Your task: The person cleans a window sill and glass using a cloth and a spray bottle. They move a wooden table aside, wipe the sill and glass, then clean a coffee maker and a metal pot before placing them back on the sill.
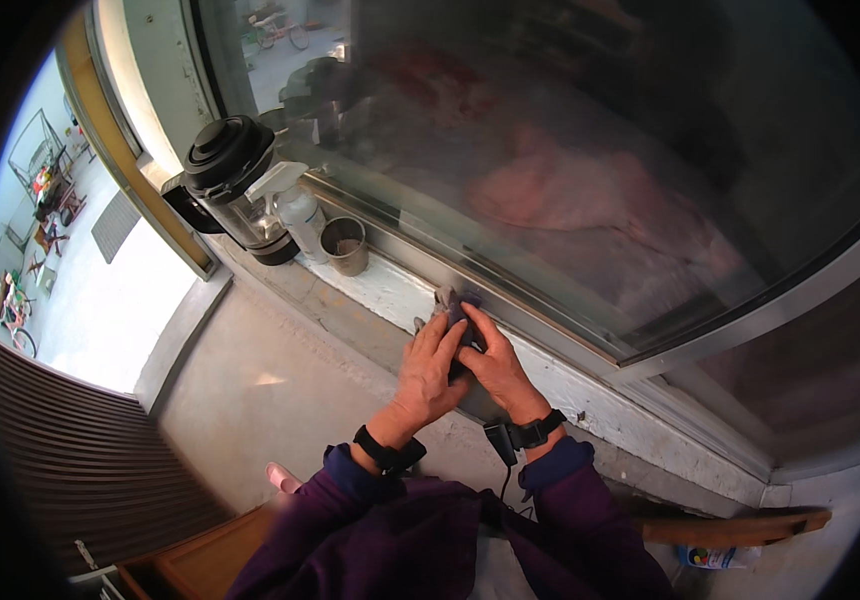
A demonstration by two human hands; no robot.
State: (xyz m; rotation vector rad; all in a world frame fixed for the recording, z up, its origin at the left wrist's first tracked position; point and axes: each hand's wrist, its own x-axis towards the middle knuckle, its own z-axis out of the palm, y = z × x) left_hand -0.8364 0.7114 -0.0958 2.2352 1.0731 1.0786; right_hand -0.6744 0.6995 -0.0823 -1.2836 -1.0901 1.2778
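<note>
A bunched grey and dark-purple cloth lies on the window sill, up against the lower metal frame of a sliding glass window. My left hand grips it from the left, and my fingers cover much of its grey part. From the other side my right hand has its thumb and fingers on the purple part. Both hands are close together, with the fingertips almost meeting over the cloth. What lies under the palms is hidden. The white-painted sill is rough and chipped.
Left along the sill stand a blender jug with a black lid, a spray bottle and a small grey cup. Brown corrugated slats and an open doorway are at the left. A wooden piece lies low on the right.
</note>
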